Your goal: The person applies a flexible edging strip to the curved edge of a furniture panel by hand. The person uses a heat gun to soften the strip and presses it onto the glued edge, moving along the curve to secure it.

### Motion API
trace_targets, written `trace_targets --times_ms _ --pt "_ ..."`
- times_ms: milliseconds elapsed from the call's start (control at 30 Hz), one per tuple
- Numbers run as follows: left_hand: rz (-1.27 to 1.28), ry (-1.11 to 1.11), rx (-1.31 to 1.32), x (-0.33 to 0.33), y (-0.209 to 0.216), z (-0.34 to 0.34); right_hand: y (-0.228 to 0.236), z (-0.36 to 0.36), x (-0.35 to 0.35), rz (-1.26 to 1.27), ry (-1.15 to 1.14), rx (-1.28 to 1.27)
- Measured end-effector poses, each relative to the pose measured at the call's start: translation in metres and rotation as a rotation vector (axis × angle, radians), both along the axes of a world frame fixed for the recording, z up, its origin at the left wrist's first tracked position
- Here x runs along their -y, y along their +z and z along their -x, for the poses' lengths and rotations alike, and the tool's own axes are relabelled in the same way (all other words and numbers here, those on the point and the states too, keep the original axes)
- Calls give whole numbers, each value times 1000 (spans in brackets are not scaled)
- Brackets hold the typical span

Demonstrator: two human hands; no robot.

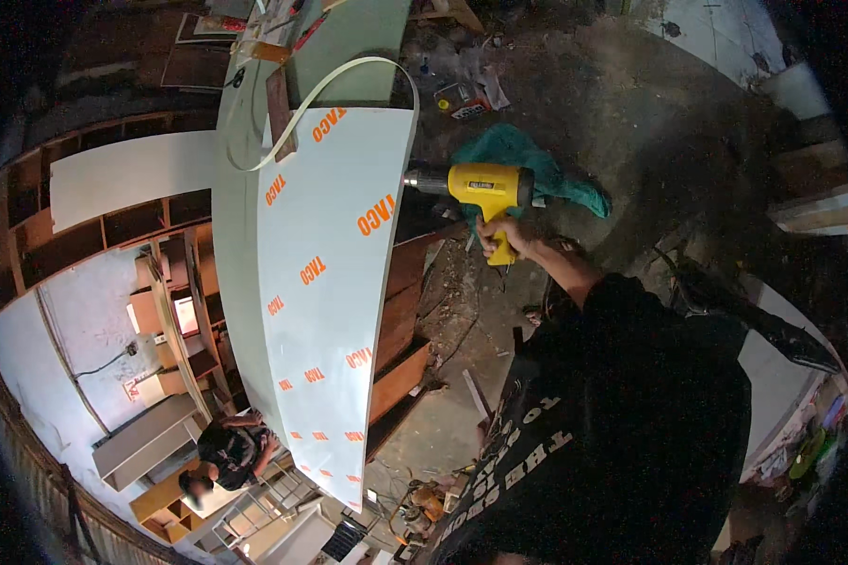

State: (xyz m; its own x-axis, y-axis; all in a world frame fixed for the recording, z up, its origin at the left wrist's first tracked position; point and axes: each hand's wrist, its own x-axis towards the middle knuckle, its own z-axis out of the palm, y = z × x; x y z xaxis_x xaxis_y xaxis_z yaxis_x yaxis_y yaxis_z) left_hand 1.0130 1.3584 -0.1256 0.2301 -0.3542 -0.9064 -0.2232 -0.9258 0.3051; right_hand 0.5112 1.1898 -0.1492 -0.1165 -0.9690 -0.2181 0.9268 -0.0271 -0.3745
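My right hand [501, 235] is wrapped round the handle of a yellow heat gun [485, 184]. The gun's dark metal nozzle [426, 180] points left, at the near long edge of a white board [325, 235] with orange print. From the board's top right corner a thin cream edge-banding strip [349, 64] curls up and over in a loose loop, its other end lying over the far side. A brown wooden block [279, 113] lies by the board's upper end. My left hand does not show; only a sliver of skin appears at the bottom edge.
The board rests on a pale green sheet [349, 56] with tools at its top end. A green cloth [509, 155] and a container [462, 101] lie beyond the gun. Another person [234, 452] bends near the board's far end. Wooden shelving [132, 226] stands at left.
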Motion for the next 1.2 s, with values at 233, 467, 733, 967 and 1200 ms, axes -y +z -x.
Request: trace_targets --times_ms 233,467,733,967,1200 --pt "4 -5 -9 3 0 0 -8 46 23 39 -97 74" --pt "-3 0 -27 10 -1 2 -1 28 11 26 -72 84" --pt "21 64 -89 24 -6 1 13 23 -3 42 46 -193" --pt "166 303 -298 78 -14 -30 114 -1 44 472 288 -1373" --pt "773 219 -49 153 24 -7 188 -57 144 459 304 -1626"
